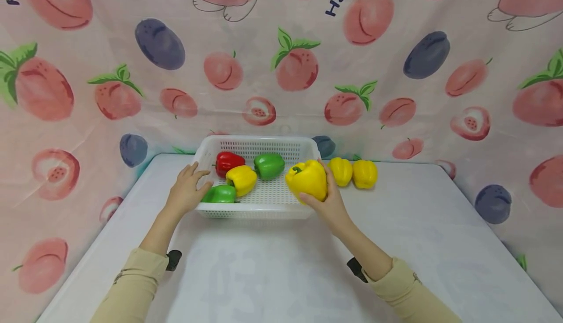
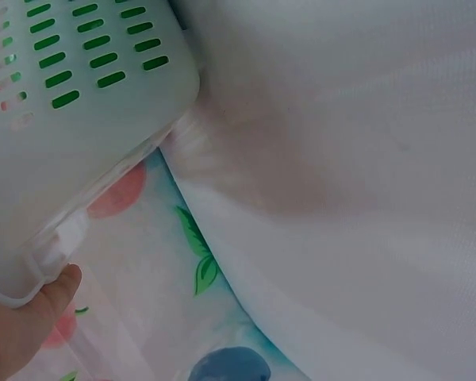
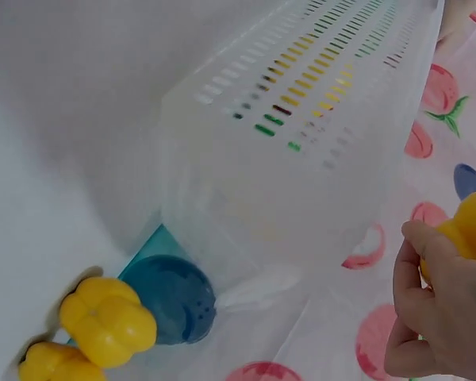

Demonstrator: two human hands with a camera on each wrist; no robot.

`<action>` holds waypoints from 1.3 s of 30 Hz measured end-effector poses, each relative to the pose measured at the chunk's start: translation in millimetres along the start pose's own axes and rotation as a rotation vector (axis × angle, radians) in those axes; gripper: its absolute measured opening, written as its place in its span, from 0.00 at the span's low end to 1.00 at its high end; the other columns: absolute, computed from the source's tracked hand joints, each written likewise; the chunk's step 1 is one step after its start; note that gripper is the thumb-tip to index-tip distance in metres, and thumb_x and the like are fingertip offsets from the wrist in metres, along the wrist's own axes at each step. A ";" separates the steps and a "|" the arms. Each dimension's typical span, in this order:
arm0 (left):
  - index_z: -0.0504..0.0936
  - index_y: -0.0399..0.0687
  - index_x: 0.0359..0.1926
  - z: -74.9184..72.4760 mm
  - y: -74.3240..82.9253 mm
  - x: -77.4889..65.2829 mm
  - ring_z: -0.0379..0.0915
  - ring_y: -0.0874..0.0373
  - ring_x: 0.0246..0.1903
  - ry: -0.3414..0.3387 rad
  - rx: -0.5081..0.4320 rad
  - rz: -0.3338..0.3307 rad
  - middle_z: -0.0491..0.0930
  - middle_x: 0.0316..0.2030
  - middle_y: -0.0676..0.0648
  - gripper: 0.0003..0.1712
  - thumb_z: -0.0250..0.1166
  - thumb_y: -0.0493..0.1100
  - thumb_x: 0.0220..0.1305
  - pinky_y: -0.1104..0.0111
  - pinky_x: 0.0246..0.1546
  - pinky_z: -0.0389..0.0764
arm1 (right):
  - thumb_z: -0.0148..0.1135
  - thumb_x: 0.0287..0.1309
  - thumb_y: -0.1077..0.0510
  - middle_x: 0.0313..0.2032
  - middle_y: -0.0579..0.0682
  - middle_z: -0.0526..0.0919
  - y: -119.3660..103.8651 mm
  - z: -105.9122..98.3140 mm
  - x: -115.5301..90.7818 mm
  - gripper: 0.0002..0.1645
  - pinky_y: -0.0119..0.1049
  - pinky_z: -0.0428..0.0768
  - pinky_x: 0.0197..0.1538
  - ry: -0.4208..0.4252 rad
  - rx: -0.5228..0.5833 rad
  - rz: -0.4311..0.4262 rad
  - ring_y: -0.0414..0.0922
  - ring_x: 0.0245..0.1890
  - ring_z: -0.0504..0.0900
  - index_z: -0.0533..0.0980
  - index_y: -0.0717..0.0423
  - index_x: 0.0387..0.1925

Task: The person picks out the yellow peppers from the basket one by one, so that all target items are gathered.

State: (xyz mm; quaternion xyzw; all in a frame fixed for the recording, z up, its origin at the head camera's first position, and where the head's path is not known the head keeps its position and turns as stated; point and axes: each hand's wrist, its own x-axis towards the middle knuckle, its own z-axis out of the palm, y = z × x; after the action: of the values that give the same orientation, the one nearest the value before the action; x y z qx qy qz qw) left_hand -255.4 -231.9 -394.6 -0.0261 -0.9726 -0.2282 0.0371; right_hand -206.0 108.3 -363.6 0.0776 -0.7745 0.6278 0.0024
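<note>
My right hand [image 1: 332, 205] grips a large yellow bell pepper [image 1: 308, 180], thumb in front and fingers around its right side. The pepper overlaps the right end of a white perforated basket [image 1: 259, 207] in the head view. In the right wrist view, part of this yellow pepper [image 3: 470, 230] shows beyond my fingers. At the basket's left rim rests my left hand [image 1: 186, 188], its fingers spread and holding no pepper. Inside the basket lie a red pepper [image 1: 229, 163], a yellow pepper [image 1: 243, 180] and two green peppers, one toward the back [image 1: 269, 166] and one at front left [image 1: 221, 194].
Two more yellow peppers, a nearer one [image 1: 340, 171] and a farther one [image 1: 365, 174], sit on the white table [image 1: 272, 264] right of the basket. Behind the table hangs a fruit-printed cloth [image 1: 264, 88], close to the basket's back side.
</note>
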 end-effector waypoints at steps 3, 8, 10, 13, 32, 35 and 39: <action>0.69 0.40 0.63 -0.1 -0.2 -0.1 0.40 0.33 0.70 0.001 0.002 0.004 0.49 0.71 0.31 0.28 0.52 0.50 0.67 0.32 0.59 0.55 | 0.63 0.55 0.62 0.70 0.50 0.54 3.1 -8.7 -3.3 0.50 0.49 0.64 0.68 0.003 0.014 0.002 0.51 0.63 0.62 0.45 0.42 0.72; 0.69 0.40 0.63 -1.7 -0.5 -1.4 0.40 0.33 0.70 -0.003 0.006 0.002 0.49 0.71 0.31 0.28 0.51 0.50 0.67 0.32 0.59 0.55 | 0.64 0.53 0.65 0.68 0.53 0.56 9.3 -19.4 -8.5 0.49 0.50 0.64 0.68 0.006 0.014 -0.032 0.50 0.63 0.61 0.48 0.46 0.70; 0.69 0.39 0.63 -2.5 -0.5 -1.9 0.40 0.33 0.70 -0.002 0.006 0.001 0.49 0.70 0.30 0.28 0.51 0.50 0.67 0.32 0.59 0.55 | 0.65 0.51 0.66 0.67 0.54 0.57 11.9 -22.5 -10.6 0.49 0.52 0.60 0.70 -0.003 0.013 -0.068 0.49 0.63 0.60 0.49 0.49 0.70; 0.69 0.39 0.63 -3.4 -0.3 -2.5 0.40 0.33 0.70 0.003 0.005 0.005 0.49 0.70 0.30 0.28 0.51 0.49 0.67 0.32 0.60 0.55 | 0.67 0.50 0.66 0.65 0.54 0.59 15.1 -27.0 -14.0 0.50 0.50 0.58 0.71 -0.014 -0.017 -0.105 0.47 0.62 0.60 0.50 0.49 0.69; 0.69 0.39 0.63 -1.0 1.5 -0.3 0.40 0.33 0.70 0.001 0.004 0.009 0.50 0.70 0.31 0.28 0.52 0.50 0.68 0.32 0.60 0.55 | 0.69 0.49 0.65 0.57 0.52 0.62 25.8 -71.0 -38.8 0.50 0.17 0.70 0.48 0.010 -0.208 -0.137 0.34 0.47 0.66 0.50 0.54 0.67; 0.69 0.39 0.63 -0.6 1.8 -0.1 0.40 0.33 0.70 0.002 0.006 0.008 0.50 0.70 0.31 0.28 0.52 0.50 0.68 0.32 0.60 0.55 | 0.69 0.50 0.64 0.59 0.52 0.61 28.0 -75.3 -40.1 0.49 0.14 0.68 0.49 0.026 -0.221 -0.105 0.33 0.49 0.66 0.49 0.57 0.66; 0.69 0.39 0.63 -0.3 1.2 -0.9 0.40 0.33 0.70 0.006 0.004 0.005 0.50 0.70 0.31 0.28 0.52 0.50 0.68 0.33 0.60 0.55 | 0.68 0.51 0.61 0.59 0.55 0.60 31.4 -80.6 -39.7 0.50 0.09 0.64 0.49 0.053 -0.272 -0.071 0.39 0.52 0.64 0.47 0.57 0.68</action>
State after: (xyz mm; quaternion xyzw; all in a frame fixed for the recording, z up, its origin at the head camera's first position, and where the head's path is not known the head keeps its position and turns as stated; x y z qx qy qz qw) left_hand -254.4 -231.0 -393.9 -0.0281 -0.9728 -0.2264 0.0405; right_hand -178.2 197.6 -381.1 0.0873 -0.8489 0.5184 0.0555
